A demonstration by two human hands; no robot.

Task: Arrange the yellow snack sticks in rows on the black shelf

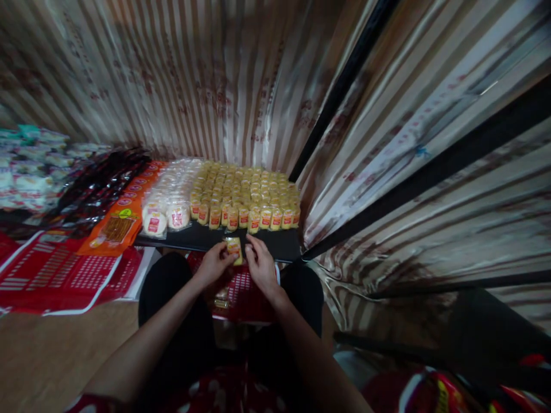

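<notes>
Between thumb and fingers, my left hand [215, 263] pinches a small yellow wrapped snack cake [235, 250] with a red label. My right hand [262, 264] is just right of it, fingers apart and stretched forward, with a slight gap to the packet. Both hands are over the front edge of a black shelf [279, 241]. On that shelf, beyond my hands, stand tight rows of matching yellow packets [253, 198]. White round wrapped cakes [167, 198] line up to their left.
Orange snack bags [118, 223], dark shiny packets [97, 186] and white packets [34, 166] fill the shelf's left side. Red baskets [64, 275] sit below. A striped curtain [193, 74] hangs behind, with black poles [344, 86] at right. Red packages [439, 393] lie at lower right.
</notes>
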